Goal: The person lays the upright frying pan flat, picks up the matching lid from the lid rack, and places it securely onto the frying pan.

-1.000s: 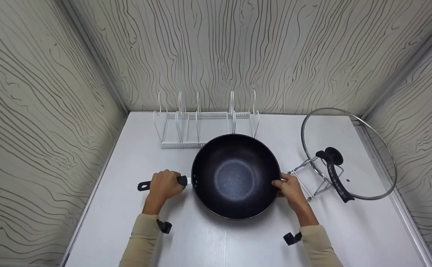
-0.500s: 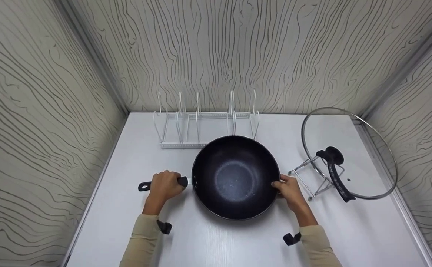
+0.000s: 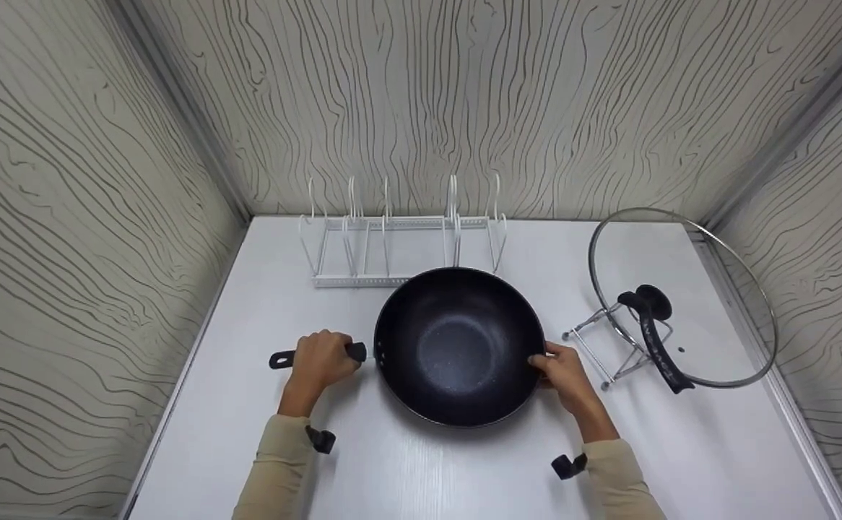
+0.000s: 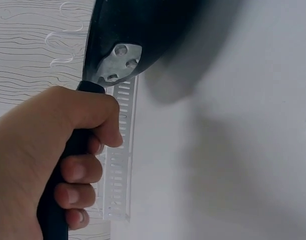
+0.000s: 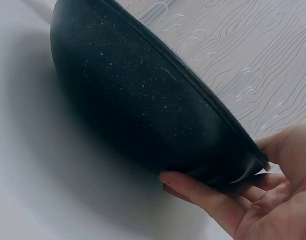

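Observation:
A dark, speckled wok (image 3: 457,350) is held between both hands at the middle of the white table, its inside facing up toward the head camera. My left hand (image 3: 321,359) wraps round its black handle (image 4: 56,210), thumb and fingers curled. Three rivets on a metal bracket (image 4: 120,62) join that handle to the wok. On the opposite side my right hand (image 3: 564,370) pinches the rim, thumb over the inside and fingers beneath the outer wall (image 5: 142,100). A shadow shows below the wok in both wrist views.
Behind the wok, a white wire rack (image 3: 352,282) with upright loops stands near the back wall; the wok's far rim overlaps its front rail. To the right, a glass lid (image 3: 717,318) with a black handle leans in a small metal stand (image 3: 594,357). Wood-patterned walls enclose the table (image 3: 406,484).
The wok's far rim has shifted slightly toward the near side in the head view. Both hands keep the same grip on it.

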`<state>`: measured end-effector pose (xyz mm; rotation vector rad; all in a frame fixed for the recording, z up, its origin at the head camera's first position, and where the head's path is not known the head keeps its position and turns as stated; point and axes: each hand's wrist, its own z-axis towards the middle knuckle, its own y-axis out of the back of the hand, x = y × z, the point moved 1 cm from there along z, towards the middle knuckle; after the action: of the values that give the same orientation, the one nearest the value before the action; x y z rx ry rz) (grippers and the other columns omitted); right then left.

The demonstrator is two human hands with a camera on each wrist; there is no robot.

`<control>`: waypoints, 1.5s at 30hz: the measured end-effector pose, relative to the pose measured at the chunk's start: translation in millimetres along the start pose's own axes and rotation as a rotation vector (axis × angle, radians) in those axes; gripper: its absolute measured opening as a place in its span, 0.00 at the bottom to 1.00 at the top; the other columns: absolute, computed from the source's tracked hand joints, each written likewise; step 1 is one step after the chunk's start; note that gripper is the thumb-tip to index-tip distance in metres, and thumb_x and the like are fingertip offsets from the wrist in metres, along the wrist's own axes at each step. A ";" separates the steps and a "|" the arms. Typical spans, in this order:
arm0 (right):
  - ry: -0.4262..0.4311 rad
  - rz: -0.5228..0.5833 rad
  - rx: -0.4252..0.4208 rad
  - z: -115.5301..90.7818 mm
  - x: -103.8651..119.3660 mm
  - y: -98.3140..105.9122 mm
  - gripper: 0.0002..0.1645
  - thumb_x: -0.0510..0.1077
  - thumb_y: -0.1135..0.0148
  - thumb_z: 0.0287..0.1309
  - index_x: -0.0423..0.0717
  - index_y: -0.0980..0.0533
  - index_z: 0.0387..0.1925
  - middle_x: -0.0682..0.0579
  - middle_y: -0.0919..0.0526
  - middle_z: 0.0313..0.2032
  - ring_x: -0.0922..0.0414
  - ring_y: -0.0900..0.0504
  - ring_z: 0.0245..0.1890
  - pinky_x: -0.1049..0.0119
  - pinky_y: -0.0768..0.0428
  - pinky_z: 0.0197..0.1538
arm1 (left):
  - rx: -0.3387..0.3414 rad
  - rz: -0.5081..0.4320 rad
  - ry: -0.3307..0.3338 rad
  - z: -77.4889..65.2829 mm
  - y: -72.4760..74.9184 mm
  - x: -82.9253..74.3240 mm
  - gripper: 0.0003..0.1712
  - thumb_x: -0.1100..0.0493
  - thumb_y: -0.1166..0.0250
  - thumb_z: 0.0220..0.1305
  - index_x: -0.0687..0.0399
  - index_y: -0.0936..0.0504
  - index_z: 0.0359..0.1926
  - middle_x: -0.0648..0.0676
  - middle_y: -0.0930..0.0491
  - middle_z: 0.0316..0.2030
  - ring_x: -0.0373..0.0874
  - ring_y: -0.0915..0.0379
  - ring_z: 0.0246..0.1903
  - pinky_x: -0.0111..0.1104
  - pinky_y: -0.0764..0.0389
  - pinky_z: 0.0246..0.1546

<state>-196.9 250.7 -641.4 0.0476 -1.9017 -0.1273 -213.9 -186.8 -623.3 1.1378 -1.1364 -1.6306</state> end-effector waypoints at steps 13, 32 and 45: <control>-0.010 -0.008 -0.003 0.0 -0.5 -0.9 0.30 0.31 0.40 0.64 0.23 0.27 0.66 0.45 0.10 0.34 0.58 0.13 0.28 0.68 0.15 0.29 | 0.056 0.003 0.048 -1.7 5.4 -3.3 0.08 0.56 0.24 0.46 0.51 0.16 0.23 0.53 0.21 0.19 0.50 0.27 0.20 0.43 0.28 0.21; -0.011 -0.071 0.003 -2.9 -0.5 -1.4 0.30 0.34 0.42 0.67 0.24 0.29 0.69 0.46 0.12 0.33 0.56 0.14 0.30 0.67 0.14 0.31 | 0.133 -0.155 -0.028 2.6 39.2 -32.7 0.21 0.56 0.25 0.57 0.57 0.15 0.51 0.57 0.16 0.42 0.56 0.20 0.44 0.53 0.18 0.44; 0.005 -0.076 -0.046 -3.1 -0.7 -1.8 0.23 0.31 0.43 0.63 0.24 0.22 0.58 0.48 0.15 0.29 0.56 0.15 0.28 0.67 0.15 0.28 | 0.013 -0.426 -0.113 50.5 38.0 -104.3 0.09 0.61 0.33 0.72 0.53 0.15 0.50 0.52 0.14 0.43 0.46 0.19 0.43 0.44 0.15 0.46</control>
<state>-193.7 248.8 -641.2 0.0892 -1.8920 -0.2226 -231.5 -87.1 -555.4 1.3791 -1.0210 -2.0347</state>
